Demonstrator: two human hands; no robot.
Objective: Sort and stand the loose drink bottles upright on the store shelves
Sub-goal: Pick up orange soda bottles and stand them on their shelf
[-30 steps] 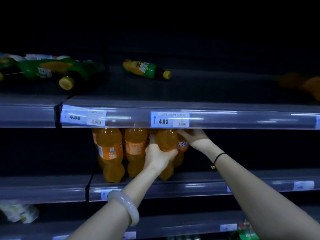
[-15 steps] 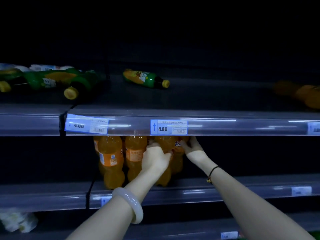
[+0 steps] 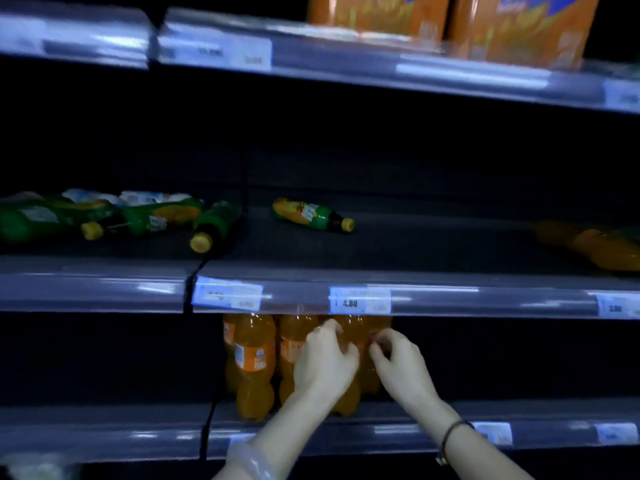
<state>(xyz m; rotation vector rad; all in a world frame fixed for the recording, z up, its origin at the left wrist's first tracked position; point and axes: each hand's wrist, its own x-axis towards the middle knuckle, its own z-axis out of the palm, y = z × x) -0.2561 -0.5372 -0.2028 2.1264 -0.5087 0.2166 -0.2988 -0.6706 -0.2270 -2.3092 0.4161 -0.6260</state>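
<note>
Several orange soda bottles [image 3: 254, 365] stand upright in a tight group on the lower shelf [image 3: 398, 433]. My left hand [image 3: 325, 365] is wrapped around the front of one orange bottle [image 3: 349, 332] in that group. My right hand [image 3: 400, 365] is just to its right, with its fingertips curled against the same bottle's right side. On the middle shelf [image 3: 450, 301], a green bottle [image 3: 311, 214] lies on its side. Further green bottles [image 3: 156, 216] lie in a heap at the left. An orange bottle [image 3: 595, 244] lies at the far right.
Large orange drink packs [image 3: 381, 15] stand on the top shelf. Price tags [image 3: 360, 301] line the shelf rails. A dark vertical gap [image 3: 188, 289] splits the shelf units left of the orange group. Pale packages [image 3: 152, 197] lie behind the green heap.
The view has tilted up, and the top shelf now shows. My right hand has come from behind the orange bottles to their front. My left hand stays on its bottle.
</note>
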